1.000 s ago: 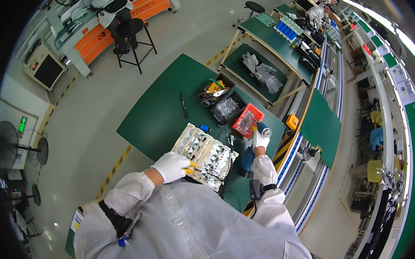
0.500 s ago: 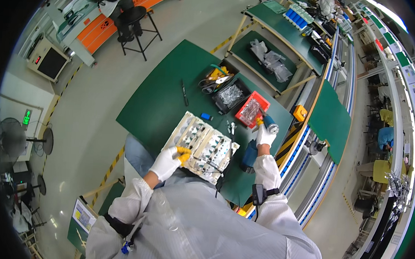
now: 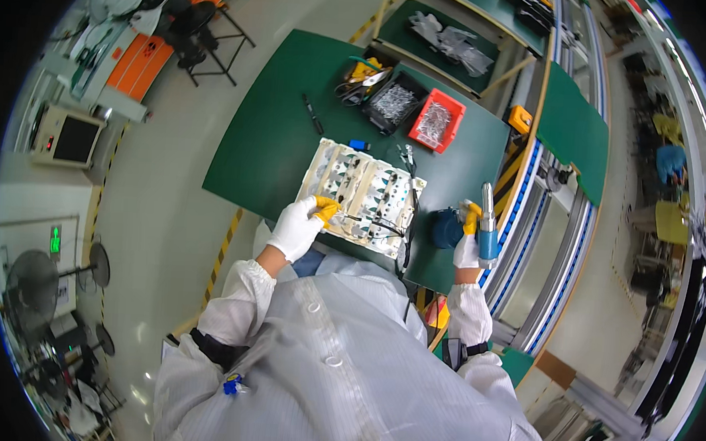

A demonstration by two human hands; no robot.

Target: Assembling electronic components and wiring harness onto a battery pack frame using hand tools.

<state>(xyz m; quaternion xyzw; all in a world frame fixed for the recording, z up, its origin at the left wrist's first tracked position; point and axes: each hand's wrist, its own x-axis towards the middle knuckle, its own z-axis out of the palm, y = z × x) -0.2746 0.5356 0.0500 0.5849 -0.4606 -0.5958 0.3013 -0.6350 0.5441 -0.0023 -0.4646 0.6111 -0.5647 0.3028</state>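
Note:
A white battery-like module (image 3: 361,190) with rows of metal tabs and black wires lies on the green table in front of me. My left hand (image 3: 298,224), in a white glove with yellow fingertips, is at its near left edge. Its thumb and fingers are pinched together, and what they hold is too small to make out. Right of the module, my right hand (image 3: 468,241), gloved the same way, grips a blue and silver power screwdriver (image 3: 488,228). The tool's silver end points away from me. Just left of that hand stands a dark blue round container (image 3: 445,228).
Behind the module are a red bin of small metal fasteners (image 3: 437,121), a black bin of metal parts (image 3: 394,101) and a box with tools (image 3: 364,80). A black pen (image 3: 313,114) and a small blue object (image 3: 358,145) lie nearby. A conveyor line (image 3: 528,222) runs along the right.
My right hand has moved with the screwdriver from beside the red bin toward me, to the right of the blue container. The left hand remains at the module's edge. My view has shifted.

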